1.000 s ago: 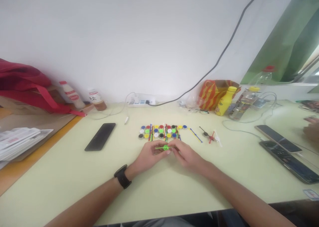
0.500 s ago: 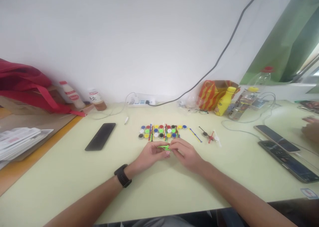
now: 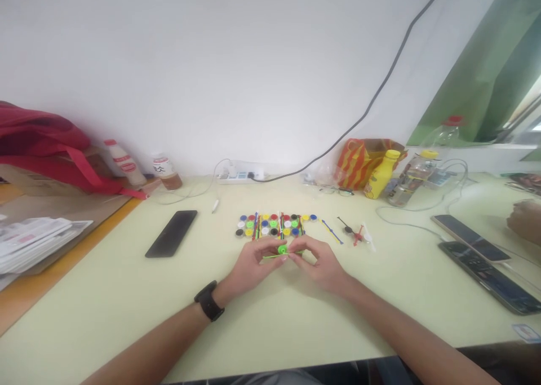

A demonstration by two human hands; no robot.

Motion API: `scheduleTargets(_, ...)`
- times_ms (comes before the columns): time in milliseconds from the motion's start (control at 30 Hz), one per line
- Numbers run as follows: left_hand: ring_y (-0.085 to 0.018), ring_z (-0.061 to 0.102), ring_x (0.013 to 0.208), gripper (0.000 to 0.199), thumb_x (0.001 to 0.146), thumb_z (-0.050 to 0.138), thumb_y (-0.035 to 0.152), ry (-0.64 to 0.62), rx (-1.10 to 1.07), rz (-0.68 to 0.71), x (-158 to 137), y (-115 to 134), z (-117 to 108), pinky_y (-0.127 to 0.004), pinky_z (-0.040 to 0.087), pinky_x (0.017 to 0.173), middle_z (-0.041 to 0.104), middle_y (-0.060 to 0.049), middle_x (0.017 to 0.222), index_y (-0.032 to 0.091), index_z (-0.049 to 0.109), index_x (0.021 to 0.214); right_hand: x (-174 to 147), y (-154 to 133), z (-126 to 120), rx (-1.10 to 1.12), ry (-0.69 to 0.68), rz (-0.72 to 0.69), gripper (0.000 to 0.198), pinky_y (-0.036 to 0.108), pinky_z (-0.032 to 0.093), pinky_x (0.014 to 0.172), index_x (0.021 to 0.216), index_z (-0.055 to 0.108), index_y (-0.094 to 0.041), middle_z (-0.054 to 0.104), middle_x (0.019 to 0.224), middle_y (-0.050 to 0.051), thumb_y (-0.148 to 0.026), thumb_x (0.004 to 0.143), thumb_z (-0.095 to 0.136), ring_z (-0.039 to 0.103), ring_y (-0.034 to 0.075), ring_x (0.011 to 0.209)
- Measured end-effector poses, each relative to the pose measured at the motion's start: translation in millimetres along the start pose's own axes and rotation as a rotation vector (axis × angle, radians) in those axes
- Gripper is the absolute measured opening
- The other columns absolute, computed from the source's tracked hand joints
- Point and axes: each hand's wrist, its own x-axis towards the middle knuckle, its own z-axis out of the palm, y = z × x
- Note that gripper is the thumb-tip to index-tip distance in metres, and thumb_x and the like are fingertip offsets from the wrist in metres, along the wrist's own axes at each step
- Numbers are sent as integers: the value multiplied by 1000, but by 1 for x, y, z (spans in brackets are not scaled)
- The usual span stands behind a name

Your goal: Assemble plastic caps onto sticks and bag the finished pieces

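My left hand (image 3: 256,262) pinches a small bright green plastic disc (image 3: 282,250) between thumb and fingers. My right hand (image 3: 319,261) closes its fingertips on a thin green stick (image 3: 273,256) that crosses the disc. Whether stick and disc are joined is too small to tell. Just beyond the fingers lie rows of coloured discs (image 3: 265,231), with bundles of coloured sticks (image 3: 256,227) between them. Right of these are a blue and yellow stick (image 3: 332,231) and black, red and white stick-and-disc pieces (image 3: 358,237).
A black phone (image 3: 172,233) lies at left, near papers (image 3: 42,244). Two more phones (image 3: 471,237) with cables lie at right, by another person's hand (image 3: 524,220). Bottles (image 3: 381,173) and a striped bag (image 3: 355,162) stand at the back, beside a power strip (image 3: 236,173).
The green disc has turned to face me more, and the thin green stick now shows across it, sticking out both sides. Both hands stay in nearly the same place.
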Motion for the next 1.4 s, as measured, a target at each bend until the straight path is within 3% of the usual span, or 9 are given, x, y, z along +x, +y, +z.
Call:
scheduleTargets(200, -22, 70, 97, 23, 94, 67, 31, 2, 221, 124, -2, -1, -3, -37, 59, 87, 75, -9, 104, 22, 76, 113, -1, 3, 2, -21, -16, 13, 11, 33, 56, 77, 100, 64, -24, 71, 95, 5, -33, 96, 59, 68, 20, 87)
scheduleTargets(400, -21, 69, 97, 21, 94, 66, 24, 28, 363, 237, -4, -6, -6, -35, 56, 88, 76, -6, 104, 25, 73, 114, 3, 7, -4, -30, -60, 101, 15, 27, 47, 60, 92, 64, -22, 66, 82, 2, -36, 94, 63, 59, 16, 70)
scheduleTargets(567, -21, 71, 95, 18, 93, 68, 25, 35, 420, 269, -5, -10, -8, -36, 56, 88, 76, -6, 102, 26, 73, 110, 10, 3, -14, 198, -133, 216, 22, 28, 49, 65, 91, 64, -20, 63, 81, 1, -42, 92, 67, 58, 15, 71)
scheduleTargets(767, -20, 71, 89, 17, 94, 66, 23, -25, 534, 340, -6, -10, -11, -33, 56, 81, 76, -6, 97, 25, 73, 109, 11, 1, -12, 387, -120, 300, 27, 30, 51, 67, 92, 66, -19, 62, 81, 0, -43, 85, 76, 57, 13, 68)
scheduleTargets(1000, -23, 66, 109, 8, 92, 68, 23, -43, 266, 250, -4, 0, -5, -37, 54, 93, 71, -11, 114, 20, 70, 99, 14, 2, -10, 408, -86, 313, 30, 31, 52, 69, 98, 67, -20, 63, 81, 1, -45, 85, 77, 59, 15, 69)
scheduleTargets(1133, -21, 68, 99, 13, 94, 67, 26, -72, 29, 99, -2, -5, 0, -36, 57, 89, 71, -10, 107, 19, 70, 105, 15, 5, -11, 379, -26, 290, 31, 34, 54, 76, 109, 65, -22, 67, 91, 4, -44, 89, 72, 64, 17, 77)
scheduleTargets(1267, -19, 68, 94, 21, 89, 75, 30, 38, -111, -20, -1, -13, -1, -33, 57, 87, 71, -7, 102, 19, 69, 107, 12, 7, -15, 84, 109, 150, 27, 35, 52, 79, 114, 65, -23, 67, 102, 7, -43, 96, 62, 63, 20, 87)
scheduleTargets(1400, -19, 67, 93, 22, 87, 77, 31, 58, -164, -73, 1, -14, -5, -33, 57, 86, 71, -7, 100, 18, 71, 103, 4, 3, -17, -127, 68, -12, 28, 33, 49, 74, 120, 66, -24, 65, 92, 5, -38, 102, 51, 58, 19, 80)
